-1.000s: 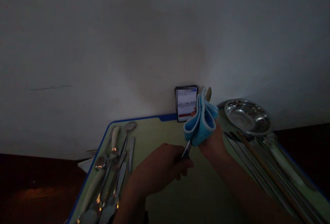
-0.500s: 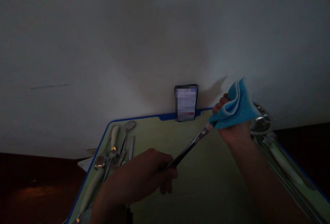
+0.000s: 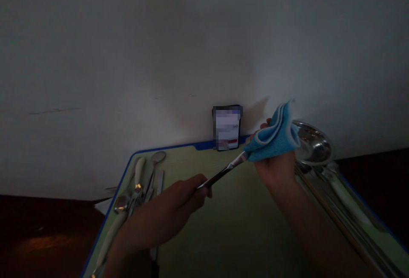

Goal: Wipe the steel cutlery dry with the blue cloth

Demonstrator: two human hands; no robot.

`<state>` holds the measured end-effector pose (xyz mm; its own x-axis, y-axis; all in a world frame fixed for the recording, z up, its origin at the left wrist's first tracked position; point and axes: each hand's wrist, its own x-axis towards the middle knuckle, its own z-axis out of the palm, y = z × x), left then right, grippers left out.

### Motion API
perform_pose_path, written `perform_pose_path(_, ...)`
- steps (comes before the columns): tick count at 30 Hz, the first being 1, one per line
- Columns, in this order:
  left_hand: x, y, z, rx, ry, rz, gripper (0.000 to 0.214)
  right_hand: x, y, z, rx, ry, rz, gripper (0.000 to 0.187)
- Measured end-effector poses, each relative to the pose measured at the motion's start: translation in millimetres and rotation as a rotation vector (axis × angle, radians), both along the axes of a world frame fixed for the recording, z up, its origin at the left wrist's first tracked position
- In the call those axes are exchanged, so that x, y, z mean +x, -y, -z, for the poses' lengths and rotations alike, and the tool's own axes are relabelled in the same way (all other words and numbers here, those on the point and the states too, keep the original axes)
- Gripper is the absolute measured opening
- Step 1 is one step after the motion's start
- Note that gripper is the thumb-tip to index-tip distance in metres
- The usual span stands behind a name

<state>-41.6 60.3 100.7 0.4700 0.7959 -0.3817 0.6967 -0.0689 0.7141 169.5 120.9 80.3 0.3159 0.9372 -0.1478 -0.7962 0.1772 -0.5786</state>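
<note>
My left hand (image 3: 188, 199) is closed around the handle end of a long, shiny metal utensil (image 3: 220, 175). Its other end disappears under a folded blue cloth (image 3: 276, 139), so its kind cannot be made out. My right hand (image 3: 276, 169) grips that cloth around the hidden end, with fingertips showing behind it. The utensil slants up to the right between both hands, above a pale green tabletop (image 3: 230, 227) with a blue rim.
At the left lie several utensils, among them a spoon (image 3: 158, 157) and a pale-handled piece (image 3: 139, 169). A shiny metal bowl or ladle head (image 3: 315, 143) and long utensils (image 3: 338, 209) are at the right. A phone (image 3: 227, 128) leans against the wall (image 3: 204, 47).
My right hand and the cloth have shifted left and slightly down relative to the view. My left hand has risen a little, and the utensil lies flatter. More of the metal bowl shows.
</note>
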Motion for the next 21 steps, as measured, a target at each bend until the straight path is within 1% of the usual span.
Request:
perform_pose_path(3,3.5,-0.4,-0.4,0.01,0.006,-0.014,0.026,-7.8,4.9,-2.1,-0.03,0.017,0.027,0.013)
perform_pose_path(6,9.9,-0.4,0.0,0.019,0.027,-0.017,0.027,-18.6,10.0,0.9,-0.026,0.05,-0.003,0.013)
perform_pose_path(8,13.6,-0.1,0.2,0.025,0.036,-0.014,0.028,-25.2,12.5,3.7,-0.05,0.038,-0.023,0.012)
perform_pose_path(11,16.4,0.8,-0.1,0.05,0.051,-0.036,0.027,-28.9,13.5,4.3,-0.052,0.024,-0.042,0.011)
perform_pose_path(14,15.4,2.3,-0.3,0.065,0.056,-0.045,0.027,-21.9,10.1,0.8,-0.024,0.043,-0.057,0.013)
perform_pose_path(17,9.8,4.3,-0.2,0.079,0.038,-0.06,0.026,-7.2,3.7,-1.3,-0.028,0.03,-0.031,0.014)
perform_pose_path(21,-1.2,4.6,-2.3,0.144,0.05,-0.103,0.024,5.8,-2.8,1.2,0.051,0.021,-0.017,0.012)
